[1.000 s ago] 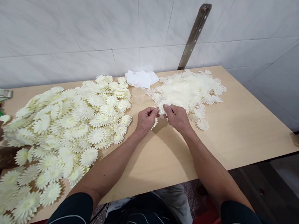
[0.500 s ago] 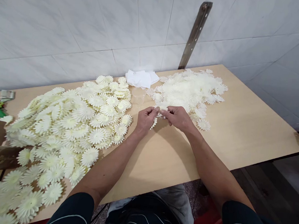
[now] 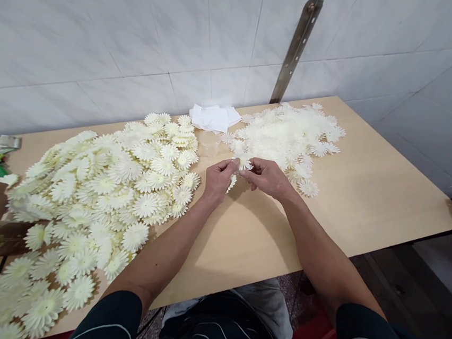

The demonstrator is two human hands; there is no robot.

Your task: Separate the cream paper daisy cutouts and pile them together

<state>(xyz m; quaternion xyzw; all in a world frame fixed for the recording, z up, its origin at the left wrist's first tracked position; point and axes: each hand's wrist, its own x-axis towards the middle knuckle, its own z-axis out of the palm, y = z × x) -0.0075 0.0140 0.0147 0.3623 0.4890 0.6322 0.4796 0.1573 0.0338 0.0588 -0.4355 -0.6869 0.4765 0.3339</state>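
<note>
Fingers (image 3: 232, 164) of the left hand (image 3: 217, 178) and right hand (image 3: 268, 178) pinch a pale flower (image 3: 243, 163) above the tabletop (image 3: 242, 251), between front and back edges.

The flowers (image 3: 107, 183) are cream (the wall tiles (image 3: 120, 26), grey-veined white).

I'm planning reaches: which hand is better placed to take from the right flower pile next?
Likely the right hand: it's beside the right flower pile; the left hand sits farther left.
</note>
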